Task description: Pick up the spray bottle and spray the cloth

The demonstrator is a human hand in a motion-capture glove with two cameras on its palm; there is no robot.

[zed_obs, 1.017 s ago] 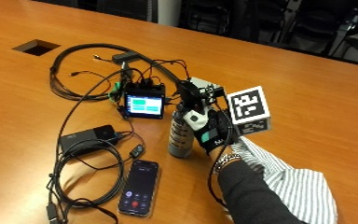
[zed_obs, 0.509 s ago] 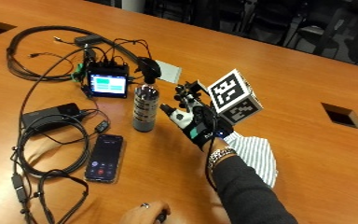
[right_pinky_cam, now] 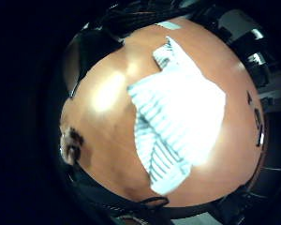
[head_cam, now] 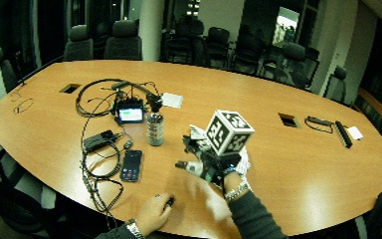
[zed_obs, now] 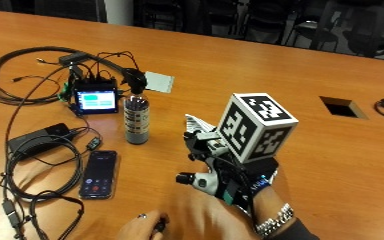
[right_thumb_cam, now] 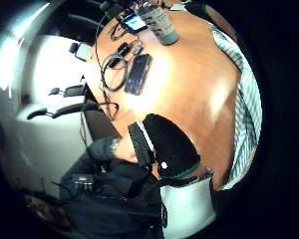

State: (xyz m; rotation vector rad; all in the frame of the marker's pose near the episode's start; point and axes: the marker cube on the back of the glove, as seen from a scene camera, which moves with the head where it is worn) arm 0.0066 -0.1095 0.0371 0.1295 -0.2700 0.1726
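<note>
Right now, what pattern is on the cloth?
White with thin dark stripes; the cloth shows best in the little-finger palm view.

bottle (head_cam: 154,128): upright on bench (head_cam: 290,164), near phone (head_cam: 131,172)
right hand (head_cam: 207,164): raised over cloth (head_cam: 242,162), apart from bottle
screen (head_cam: 129,115): behind bottle
</note>
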